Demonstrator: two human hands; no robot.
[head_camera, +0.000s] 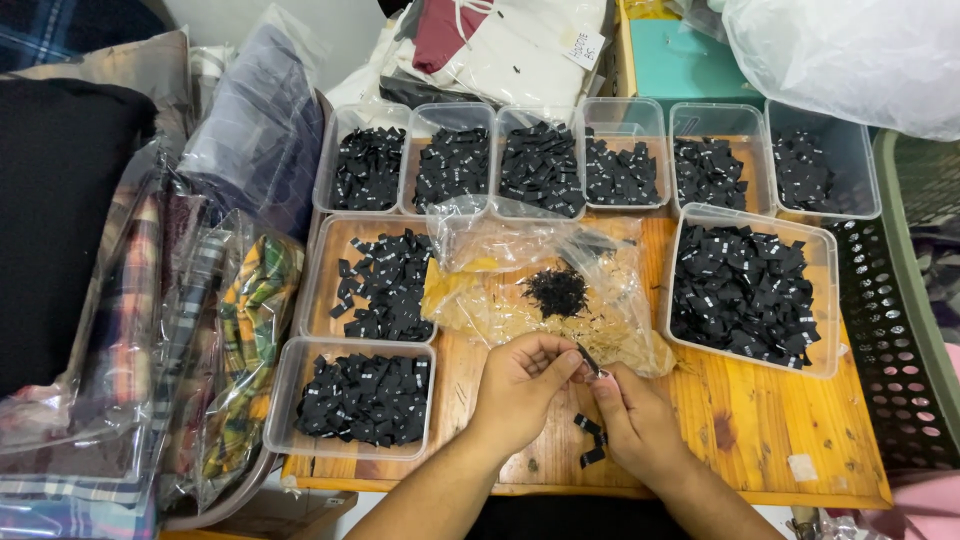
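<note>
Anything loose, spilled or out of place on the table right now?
Mostly tidy: the black labels sit in their clear tubs. A few loose labels lie on the bare wooden table below the hands. A small dark pile of scraps sits on the crumpled plastic bag, with pale threads scattered around.

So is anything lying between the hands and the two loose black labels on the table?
Nothing visible does. The left hand and right hand pinch one small black label between them, and the two loose labels lie on bare wooden table just below, beside the right hand.
</note>
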